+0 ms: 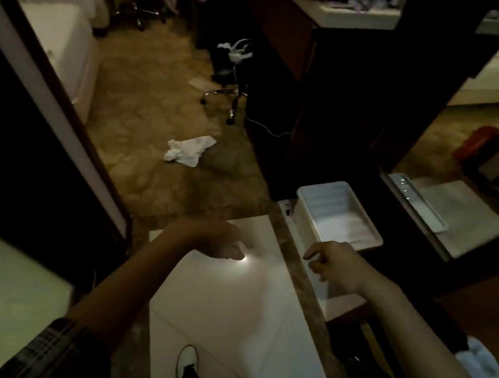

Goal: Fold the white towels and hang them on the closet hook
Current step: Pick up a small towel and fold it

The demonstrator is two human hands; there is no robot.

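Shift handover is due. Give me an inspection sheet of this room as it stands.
Surface: glossy white floor tiles underfoot, patterned carpet beyond.
Job's things: crumpled white towel on the carpet, unfolded; closet hook not seen.
Clutter: white bin, paper scrap, red item.
Hands: left hand and right hand both empty, fingers loosely curled.
Cables: thin cord by the office chair.
Surroundings: dim; beds, dark wood furniture.

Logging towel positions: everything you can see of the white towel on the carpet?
The white towel lies crumpled and unfolded on the patterned tan carpet, bunched at its left end and spread flatter toward the right. It looks like soft cloth. Nothing touches it; both hands are nearer the camera, over the tiled floor.
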